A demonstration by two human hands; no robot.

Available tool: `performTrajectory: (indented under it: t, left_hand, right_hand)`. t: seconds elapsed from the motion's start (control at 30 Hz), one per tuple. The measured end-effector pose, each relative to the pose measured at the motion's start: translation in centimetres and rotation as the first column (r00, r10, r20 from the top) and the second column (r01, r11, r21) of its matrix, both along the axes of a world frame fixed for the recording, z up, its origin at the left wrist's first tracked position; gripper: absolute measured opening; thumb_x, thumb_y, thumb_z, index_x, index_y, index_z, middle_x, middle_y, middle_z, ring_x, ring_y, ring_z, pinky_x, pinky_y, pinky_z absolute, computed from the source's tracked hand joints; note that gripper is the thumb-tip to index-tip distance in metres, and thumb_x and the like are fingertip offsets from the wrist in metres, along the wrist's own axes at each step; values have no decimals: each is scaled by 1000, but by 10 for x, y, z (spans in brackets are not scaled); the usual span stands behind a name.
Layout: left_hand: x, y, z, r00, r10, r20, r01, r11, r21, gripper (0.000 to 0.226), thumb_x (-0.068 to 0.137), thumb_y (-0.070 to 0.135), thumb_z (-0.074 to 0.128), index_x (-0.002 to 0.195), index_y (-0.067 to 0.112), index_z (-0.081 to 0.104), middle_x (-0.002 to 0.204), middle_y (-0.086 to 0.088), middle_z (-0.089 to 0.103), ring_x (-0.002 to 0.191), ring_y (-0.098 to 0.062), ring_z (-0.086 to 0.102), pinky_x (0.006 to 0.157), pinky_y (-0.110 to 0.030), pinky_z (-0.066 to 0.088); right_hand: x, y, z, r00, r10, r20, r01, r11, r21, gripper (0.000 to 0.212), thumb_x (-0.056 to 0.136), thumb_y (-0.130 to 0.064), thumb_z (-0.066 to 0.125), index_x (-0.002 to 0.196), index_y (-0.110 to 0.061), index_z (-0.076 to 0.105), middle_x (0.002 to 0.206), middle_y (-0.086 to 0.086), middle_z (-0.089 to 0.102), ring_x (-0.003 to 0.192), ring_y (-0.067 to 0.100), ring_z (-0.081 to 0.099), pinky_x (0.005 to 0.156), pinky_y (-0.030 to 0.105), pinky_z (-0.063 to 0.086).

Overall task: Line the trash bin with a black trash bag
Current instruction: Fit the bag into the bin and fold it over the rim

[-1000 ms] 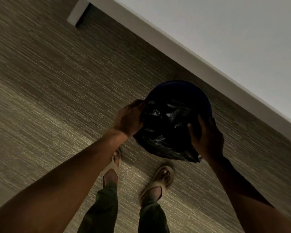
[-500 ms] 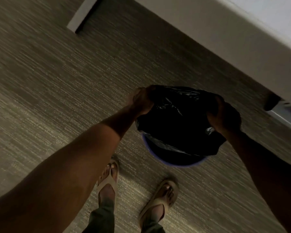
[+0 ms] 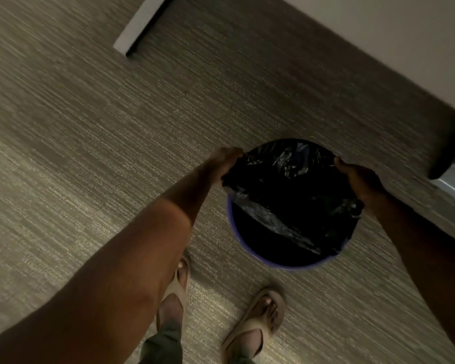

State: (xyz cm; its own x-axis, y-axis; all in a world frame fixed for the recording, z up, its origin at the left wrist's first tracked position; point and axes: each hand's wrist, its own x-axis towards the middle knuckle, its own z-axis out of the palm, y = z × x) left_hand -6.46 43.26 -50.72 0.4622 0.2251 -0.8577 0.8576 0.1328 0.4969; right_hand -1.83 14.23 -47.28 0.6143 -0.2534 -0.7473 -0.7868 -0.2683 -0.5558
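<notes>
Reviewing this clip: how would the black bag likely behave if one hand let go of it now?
The bag, wrinkled and sagging between the left hand and right hand, looks thin and floppy, so the freed edge would probably slump into the bin. Its glossy film may be slippery.

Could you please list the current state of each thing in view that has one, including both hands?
Black trash bag: stretched open, covering the far rim only.
Trash bin: upright on the carpet, near rim uncovered.
Left hand: gripping the bag's left edge.
Right hand: gripping the bag's right edge.
</notes>
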Motion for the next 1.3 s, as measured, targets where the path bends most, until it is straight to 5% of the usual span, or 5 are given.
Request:
performTrajectory:
  t: [0.2,0.33,0.4,0.53,1.3]
  left_hand:
    - [-49,-3,2,910,393,134,-392,919,-34,47,91,38,73,136,25,65,138,-7,61,123,-27,61,81,-34,54]
    - [-106,-26,15,763,-481,431,-55,617,785,45,91,38,70,134,28,65,138,-10,55,125,-30,50,96,-37,43]
    - [-126,-42,20,505,-799,326,121,439,890,47,86,38,68,133,29,64,138,-6,59,129,-33,47,99,-42,38]
    - [-149,-70,28,338,-939,60,412,205,888,65,72,29,78,135,26,58,135,-4,66,130,-36,41,104,-50,24]
    - [-207,-44,-21,352,-933,79,688,315,653,40,89,30,63,127,21,72,136,-3,70,136,-23,57,125,-44,28]
  right_hand:
    - [-43,-6,31,903,-231,363,248,969,0,35,110,-15,48,133,10,58,105,5,70,56,0,65,53,0,44]
    - [-101,-22,18,873,-56,485,244,910,-334,41,99,-18,70,126,12,61,94,2,62,79,12,61,80,8,50]
    - [-135,-26,5,916,23,402,168,886,-433,38,92,-25,79,119,-1,65,105,19,67,93,33,66,89,45,56]
    - [-175,-25,-11,961,-28,275,121,937,-328,36,92,-29,77,126,-27,64,100,-5,72,81,12,70,77,46,61]
    - [-198,-37,-54,967,37,252,60,929,-366,27,86,-4,72,110,-14,63,77,-2,69,64,18,68,50,19,45]
